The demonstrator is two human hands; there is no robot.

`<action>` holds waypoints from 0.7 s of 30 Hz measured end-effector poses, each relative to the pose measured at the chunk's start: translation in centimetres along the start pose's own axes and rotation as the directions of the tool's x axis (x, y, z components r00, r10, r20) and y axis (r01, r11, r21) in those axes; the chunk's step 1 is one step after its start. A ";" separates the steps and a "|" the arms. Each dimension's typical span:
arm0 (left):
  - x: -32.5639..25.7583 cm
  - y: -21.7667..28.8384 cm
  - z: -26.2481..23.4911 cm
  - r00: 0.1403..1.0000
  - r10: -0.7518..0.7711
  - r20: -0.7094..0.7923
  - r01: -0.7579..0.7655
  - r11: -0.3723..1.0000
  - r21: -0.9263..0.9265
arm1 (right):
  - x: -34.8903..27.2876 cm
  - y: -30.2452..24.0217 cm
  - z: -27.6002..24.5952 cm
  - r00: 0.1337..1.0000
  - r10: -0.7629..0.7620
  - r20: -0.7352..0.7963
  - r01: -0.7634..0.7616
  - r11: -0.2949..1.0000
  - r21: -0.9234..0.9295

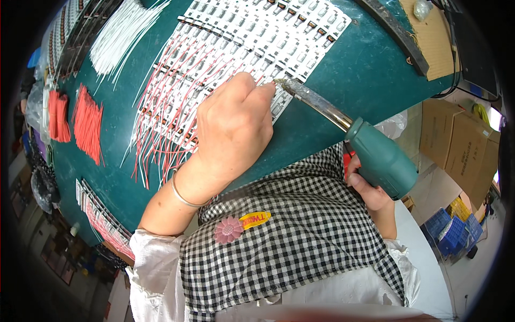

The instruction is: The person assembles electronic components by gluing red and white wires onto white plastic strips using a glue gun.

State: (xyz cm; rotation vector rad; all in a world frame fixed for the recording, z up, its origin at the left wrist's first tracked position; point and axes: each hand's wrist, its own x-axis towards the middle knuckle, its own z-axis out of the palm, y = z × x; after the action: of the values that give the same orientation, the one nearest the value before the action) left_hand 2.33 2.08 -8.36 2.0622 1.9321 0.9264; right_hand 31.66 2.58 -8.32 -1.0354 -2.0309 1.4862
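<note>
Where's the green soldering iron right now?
In the head view, the green soldering iron is right of centre, held in the right hand, its tip beside the left hand, over the white boards.

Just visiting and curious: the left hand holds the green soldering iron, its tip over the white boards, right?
Wrong side: in the head view, the right hand holds the green soldering iron, its tip over the white boards.
</note>
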 end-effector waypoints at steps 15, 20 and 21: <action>0.1 0.2 0.1 1.000 -0.021 -0.020 0.021 1.000 -0.005 | -0.1 -0.2 0.0 0.999 0.017 -0.038 -0.012 0.994 0.110; 0.1 0.1 0.1 1.000 -0.019 -0.012 0.019 1.000 0.001 | 1.0 -1.9 0.1 0.982 0.102 -0.161 -0.040 0.936 0.351; 0.0 0.1 0.0 0.999 -0.033 -0.003 0.033 0.999 0.006 | 0.8 -1.7 -0.1 0.983 0.115 -0.144 -0.056 0.930 0.363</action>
State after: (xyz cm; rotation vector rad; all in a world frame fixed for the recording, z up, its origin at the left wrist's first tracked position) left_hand 2.42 2.10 -8.27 2.0267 1.9668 0.9182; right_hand 30.65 3.00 -6.73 -1.0624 -1.5442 1.6768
